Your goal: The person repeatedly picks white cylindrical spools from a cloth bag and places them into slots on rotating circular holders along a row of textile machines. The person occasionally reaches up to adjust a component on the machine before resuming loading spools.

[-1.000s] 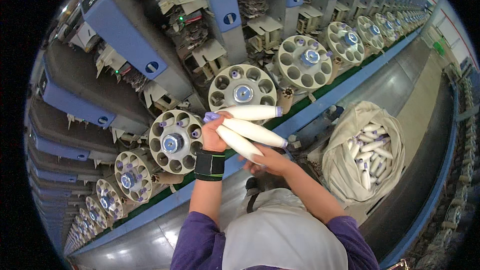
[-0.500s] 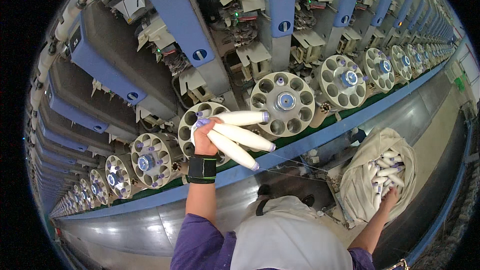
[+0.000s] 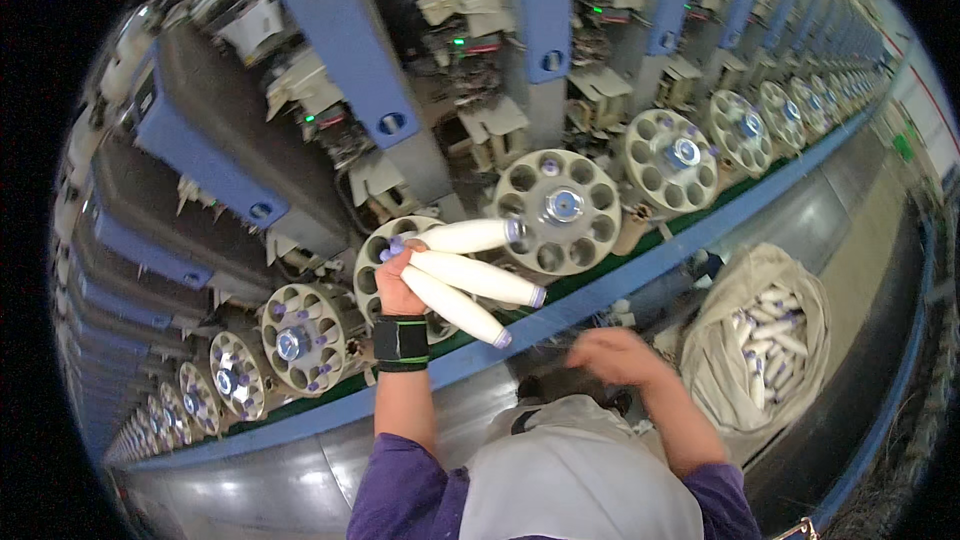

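Observation:
My left hand, with a black band at the wrist, is closed round the purple ends of three white yarn bobbins. They fan out to the right, in front of a round bobbin magazine that they partly cover. A second magazine stands just right of them, with one purple tube tip showing in a pocket and other pockets dark. My right hand hovers between the bobbins and a cloth sack. Motion blurs its fingers, and no bobbin shows in it.
More yarn bobbins lie in the sack at the right. A long row of winding units with blue panels and round magazines runs along the far side. A blue rail passes below the magazines.
My right hand has left the bobbins in the sack and moved left and up toward my left hand. The left hand keeps its three bobbins, nearly in place.

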Motion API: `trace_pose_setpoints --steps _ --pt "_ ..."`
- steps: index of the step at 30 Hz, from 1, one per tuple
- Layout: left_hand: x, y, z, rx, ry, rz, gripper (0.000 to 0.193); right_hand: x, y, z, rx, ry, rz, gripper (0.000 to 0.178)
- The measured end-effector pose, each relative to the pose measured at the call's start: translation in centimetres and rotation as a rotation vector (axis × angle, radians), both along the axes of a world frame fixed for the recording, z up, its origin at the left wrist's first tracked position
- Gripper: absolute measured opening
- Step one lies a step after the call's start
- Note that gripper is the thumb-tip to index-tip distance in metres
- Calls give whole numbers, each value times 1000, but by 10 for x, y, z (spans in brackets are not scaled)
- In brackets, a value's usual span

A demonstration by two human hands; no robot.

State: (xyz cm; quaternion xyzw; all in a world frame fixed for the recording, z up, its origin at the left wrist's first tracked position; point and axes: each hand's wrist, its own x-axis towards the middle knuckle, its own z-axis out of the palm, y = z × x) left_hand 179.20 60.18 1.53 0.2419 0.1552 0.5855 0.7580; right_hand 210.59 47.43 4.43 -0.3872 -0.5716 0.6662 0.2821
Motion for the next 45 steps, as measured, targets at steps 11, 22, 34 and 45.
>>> trace_pose_setpoints --steps 11,22,34,45 --pt "-23 -4 25 544 1322 -3 14 -105 42 51 59 66 277 26" --pt "-51 -3 -22 748 1278 18 29 -198 104 67 143 36 331 30" --pt "-107 41 22 191 960 669 48 -270 188 -19 180 -214 -45 20" --pt "-47 77 3 695 2248 37 35 41 94 -120 -186 -49 -795 20"
